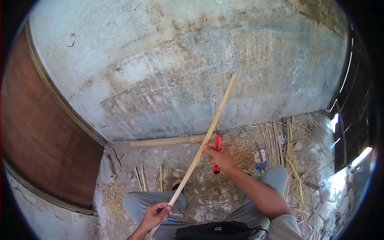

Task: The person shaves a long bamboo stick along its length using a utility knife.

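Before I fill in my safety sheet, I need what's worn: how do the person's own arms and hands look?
The left hand and right hand are bare, without gloves. The right forearm is bare up to a short grey sleeve, with no watch or band in sight. Of the left forearm, only a bare part shows; any sleeve there is out of view.

Single head-worn camera looked forward and down over legs [138,202]; left hand [155,216] and right hand [222,159] were near, wall [180,72] farther off; view was wide, dark-rimmed, round-edged.
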### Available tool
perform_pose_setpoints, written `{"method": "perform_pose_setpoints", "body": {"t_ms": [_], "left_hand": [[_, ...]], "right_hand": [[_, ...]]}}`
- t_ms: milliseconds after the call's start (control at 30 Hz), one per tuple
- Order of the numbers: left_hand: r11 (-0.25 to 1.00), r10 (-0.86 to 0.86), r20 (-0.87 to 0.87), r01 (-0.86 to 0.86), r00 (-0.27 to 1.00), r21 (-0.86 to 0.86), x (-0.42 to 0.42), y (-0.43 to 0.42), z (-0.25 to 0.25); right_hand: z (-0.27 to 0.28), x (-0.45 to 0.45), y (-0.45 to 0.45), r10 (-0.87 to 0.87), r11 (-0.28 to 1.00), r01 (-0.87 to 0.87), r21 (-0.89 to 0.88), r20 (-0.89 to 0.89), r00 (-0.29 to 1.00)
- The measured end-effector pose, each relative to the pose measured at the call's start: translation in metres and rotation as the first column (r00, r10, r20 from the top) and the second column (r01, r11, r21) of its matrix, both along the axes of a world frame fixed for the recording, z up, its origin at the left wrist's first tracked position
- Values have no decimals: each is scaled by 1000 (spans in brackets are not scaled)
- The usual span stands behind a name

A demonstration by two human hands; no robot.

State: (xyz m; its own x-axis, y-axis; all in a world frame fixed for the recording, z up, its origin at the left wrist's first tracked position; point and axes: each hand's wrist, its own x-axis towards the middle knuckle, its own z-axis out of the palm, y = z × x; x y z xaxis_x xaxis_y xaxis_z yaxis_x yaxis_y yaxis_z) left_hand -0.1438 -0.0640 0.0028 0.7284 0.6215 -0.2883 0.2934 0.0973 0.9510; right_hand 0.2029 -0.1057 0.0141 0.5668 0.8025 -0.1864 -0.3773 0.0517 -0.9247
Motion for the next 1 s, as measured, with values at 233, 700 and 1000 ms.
{"method": "perform_pose_setpoints", "body": {"t_ms": [233, 700, 1000], "left_hand": [[977, 191, -39, -186, 981, 101, -1, -15, 2], [961, 100, -54, -111, 994, -253, -7, -14, 20], [976, -9, -85, -10, 996, -217, 0, -3, 26]], "right_hand": [[6, -5, -3, 103, 995, -102, -13, 52, 993], [8, -4, -3, 102, 995, -102, 10, 19, 995], [3, 1, 3, 82, 997, -82, 8, -14, 997]]}}
